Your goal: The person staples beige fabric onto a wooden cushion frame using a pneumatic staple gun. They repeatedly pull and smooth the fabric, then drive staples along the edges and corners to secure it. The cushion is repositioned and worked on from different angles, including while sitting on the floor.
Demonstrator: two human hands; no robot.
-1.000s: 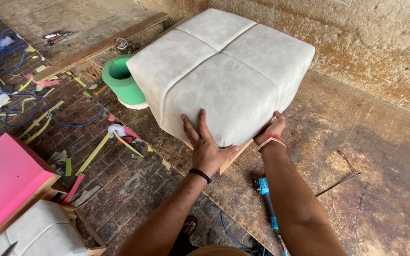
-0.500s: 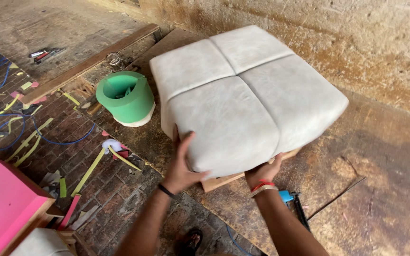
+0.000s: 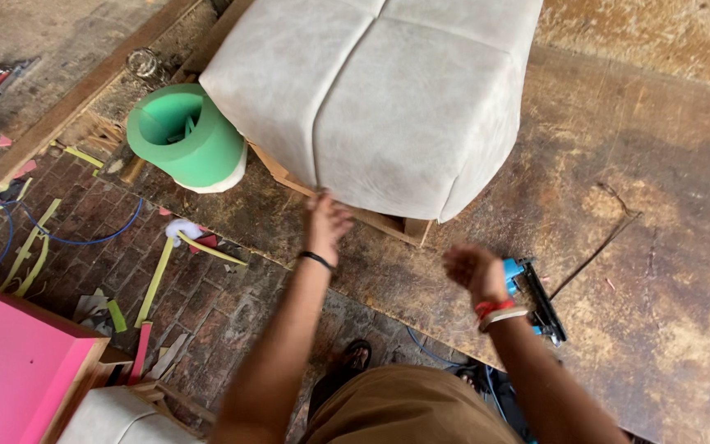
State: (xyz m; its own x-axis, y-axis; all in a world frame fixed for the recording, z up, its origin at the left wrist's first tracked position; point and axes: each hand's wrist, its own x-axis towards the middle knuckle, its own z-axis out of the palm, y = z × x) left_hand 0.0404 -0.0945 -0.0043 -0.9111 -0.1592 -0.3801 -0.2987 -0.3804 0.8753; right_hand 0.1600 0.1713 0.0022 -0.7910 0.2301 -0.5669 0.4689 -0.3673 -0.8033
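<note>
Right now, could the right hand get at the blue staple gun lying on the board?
Probably yes. The right hand hangs empty just beside the blue staple gun, and nothing lies between them on the board.

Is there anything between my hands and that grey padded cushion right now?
Nothing visible. The left hand is at the lower edge of the grey square upholstered cushion; the right hand hovers apart, with bare board between.

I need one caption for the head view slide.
Left hand at grey padded square ottoman, right hand free near blue staple gun.
</note>
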